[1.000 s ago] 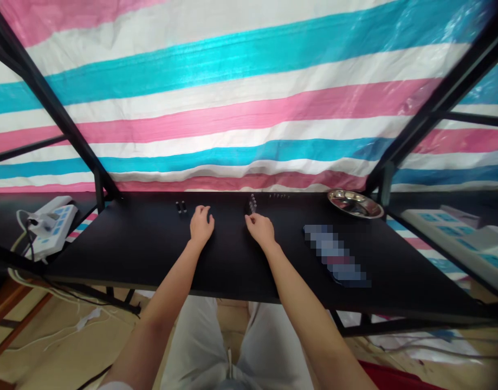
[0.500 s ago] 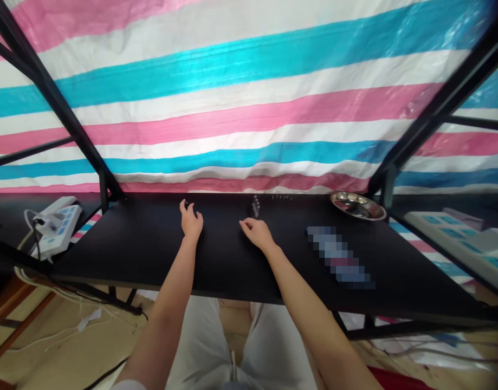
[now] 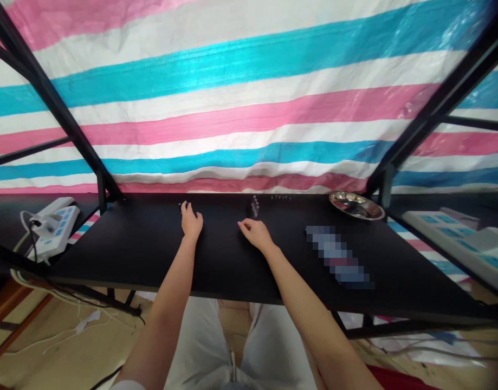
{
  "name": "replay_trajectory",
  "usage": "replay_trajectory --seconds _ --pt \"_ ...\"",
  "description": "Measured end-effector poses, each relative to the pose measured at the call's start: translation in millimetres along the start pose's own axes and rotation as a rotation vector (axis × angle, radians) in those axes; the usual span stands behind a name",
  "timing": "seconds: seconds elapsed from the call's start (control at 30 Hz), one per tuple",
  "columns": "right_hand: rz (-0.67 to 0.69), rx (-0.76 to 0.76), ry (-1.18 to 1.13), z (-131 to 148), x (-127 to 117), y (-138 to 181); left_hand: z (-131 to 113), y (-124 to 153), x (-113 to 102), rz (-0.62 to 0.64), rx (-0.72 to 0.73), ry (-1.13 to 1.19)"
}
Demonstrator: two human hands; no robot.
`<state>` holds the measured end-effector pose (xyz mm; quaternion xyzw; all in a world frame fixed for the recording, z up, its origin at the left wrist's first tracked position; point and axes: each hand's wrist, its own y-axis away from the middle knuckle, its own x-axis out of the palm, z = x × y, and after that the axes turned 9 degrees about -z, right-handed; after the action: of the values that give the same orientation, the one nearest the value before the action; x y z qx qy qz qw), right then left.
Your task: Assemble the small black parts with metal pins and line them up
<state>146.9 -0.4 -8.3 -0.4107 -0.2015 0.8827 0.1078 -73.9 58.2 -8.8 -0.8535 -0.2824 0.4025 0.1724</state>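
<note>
The sheet (image 3: 232, 70) is striped pink, white, blue.

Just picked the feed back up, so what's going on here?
A person works bare-handed at a black table. The left hand is beside a small dark piece; whether it grips anything is unclear. The right hand, fingers bunched, is just in front of a cluster of small pieces; its grip can't be seen either. A metal plate sits toward the far right corner.

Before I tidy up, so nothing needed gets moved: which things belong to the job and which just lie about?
Probably the job:
dark piece by the left hand
clustered bits near the right hand
row of bits

Probably lying about:
metal plate
power strip
pixelated item
</note>
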Motion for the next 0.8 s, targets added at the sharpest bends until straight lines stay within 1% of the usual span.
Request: replay_trajectory --seconds 0.13,0.23,0.33,0.43,0.5,0.57,0.67,0.8 --pt "0.000 -0.001 -0.004 2 -1 0 -1 3 2 -0.018 0.036 0.072" --pt "0.003 0.001 -0.007 2 -1 0 -6 10 3 0.025 0.068 0.100" --pt "-0.004 -0.002 -0.019 1 -1 1 -14 19 4 0.069 0.133 0.147" --pt "-0.024 -0.009 -0.056 0 2 1 -26 27 3 0.123 0.186 0.283" --pt "-0.030 0.007 -0.110 -2 4 0 -34 32 3 0.184 0.183 0.422" --pt "-0.039 0.047 -0.203 -3 7 -1 -42 37 2 0.258 0.141 0.578" --pt "-0.055 0.149 -0.399 -5 12 -3 -51 42 1 0.377 0.023 0.805" --pt "0.009 0.348 -0.652 -7 18 -7 -55 44 -1 0.518 -0.156 1.023"
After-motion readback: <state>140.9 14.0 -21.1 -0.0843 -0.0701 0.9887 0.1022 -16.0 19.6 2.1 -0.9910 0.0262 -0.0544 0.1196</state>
